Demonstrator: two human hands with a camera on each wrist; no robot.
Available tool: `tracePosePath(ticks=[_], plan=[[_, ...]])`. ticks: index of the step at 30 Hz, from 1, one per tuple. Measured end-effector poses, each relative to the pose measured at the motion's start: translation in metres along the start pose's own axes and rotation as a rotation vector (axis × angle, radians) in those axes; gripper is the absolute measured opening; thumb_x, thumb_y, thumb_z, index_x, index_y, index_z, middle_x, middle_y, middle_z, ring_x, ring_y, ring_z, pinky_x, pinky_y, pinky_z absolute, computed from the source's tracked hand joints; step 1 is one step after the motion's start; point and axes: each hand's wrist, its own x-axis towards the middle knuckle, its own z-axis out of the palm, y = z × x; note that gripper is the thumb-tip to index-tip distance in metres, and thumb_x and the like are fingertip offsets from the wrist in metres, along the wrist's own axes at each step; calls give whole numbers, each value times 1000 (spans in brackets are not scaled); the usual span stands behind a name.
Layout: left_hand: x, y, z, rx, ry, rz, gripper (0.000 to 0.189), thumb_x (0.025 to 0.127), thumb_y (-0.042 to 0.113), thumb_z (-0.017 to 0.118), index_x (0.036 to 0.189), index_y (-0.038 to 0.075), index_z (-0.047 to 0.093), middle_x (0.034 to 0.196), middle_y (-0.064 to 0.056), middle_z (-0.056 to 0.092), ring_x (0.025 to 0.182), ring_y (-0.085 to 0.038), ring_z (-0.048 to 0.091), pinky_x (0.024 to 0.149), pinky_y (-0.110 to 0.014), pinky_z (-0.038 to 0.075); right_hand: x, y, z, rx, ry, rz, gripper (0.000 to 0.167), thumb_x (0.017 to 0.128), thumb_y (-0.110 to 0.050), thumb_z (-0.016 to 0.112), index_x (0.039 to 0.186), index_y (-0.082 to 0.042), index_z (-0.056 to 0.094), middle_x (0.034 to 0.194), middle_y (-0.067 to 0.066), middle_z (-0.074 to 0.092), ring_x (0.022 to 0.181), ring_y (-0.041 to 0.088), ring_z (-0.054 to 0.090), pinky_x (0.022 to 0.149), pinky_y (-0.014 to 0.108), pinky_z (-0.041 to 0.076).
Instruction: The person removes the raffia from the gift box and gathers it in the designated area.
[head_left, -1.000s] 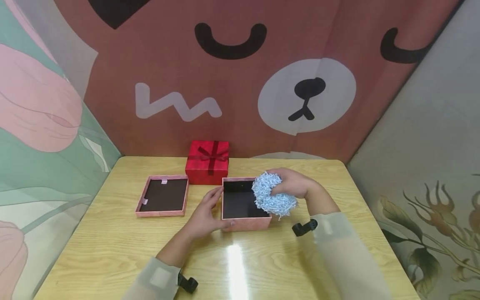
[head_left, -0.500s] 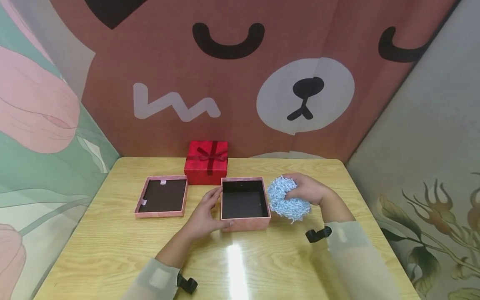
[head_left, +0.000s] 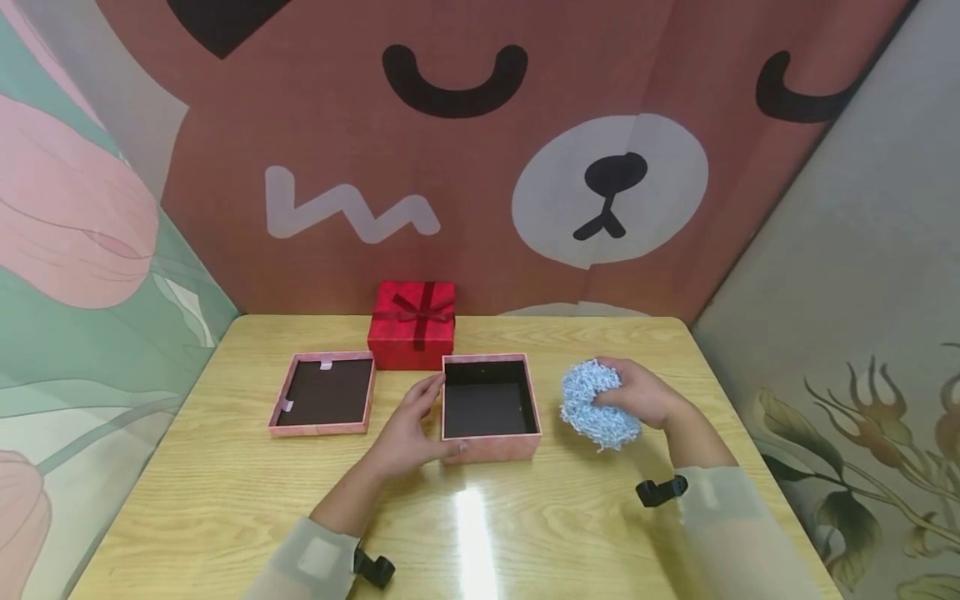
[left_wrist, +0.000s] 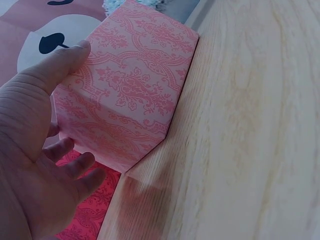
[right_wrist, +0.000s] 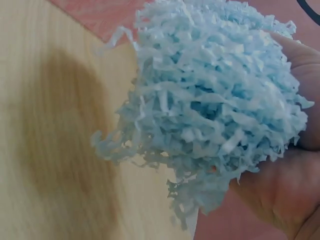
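Observation:
In the head view, an open pink box with a dark inside stands mid-table. My left hand rests against its left side, thumb on the front wall and fingers along the left wall. The left wrist view shows the pink patterned wall with the thumb at its edge and the other fingers spread loosely. To the right of the box, my right hand grips a bundle of light blue shredded paper. Up close in the right wrist view, loose strands hang from the shredded paper above the table.
A pink box lid lies upturned at the left, its dark inside showing. Behind it, a red gift box with a dark ribbon bow stands near the table's back edge. Printed curtains enclose the wooden table.
My right hand has carried the blue shredded paper rightward, from over the box's right edge to beside it. The left hand has stayed against the box.

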Motion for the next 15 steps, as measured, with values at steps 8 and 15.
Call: tracePosePath(ticks=[8, 15], plan=[[-1, 1, -1, -23, 4, 2, 116, 73, 42, 95, 166, 28, 28, 166, 7, 27, 149, -25, 38, 115, -45, 43, -20, 23, 7, -118, 171, 0, 71, 89, -6, 76, 150, 10, 44, 149, 28, 51, 138, 43, 46, 114, 61, 39], [-1, 1, -1, -42, 0, 10, 115, 73, 41, 95, 165, 32, 28, 166, 8, 27, 149, -24, 39, 116, -44, 41, -28, 43, 14, -259, 301, -9, 62, 90, -3, 74, 146, 7, 49, 135, 28, 61, 125, 45, 57, 104, 62, 48]])
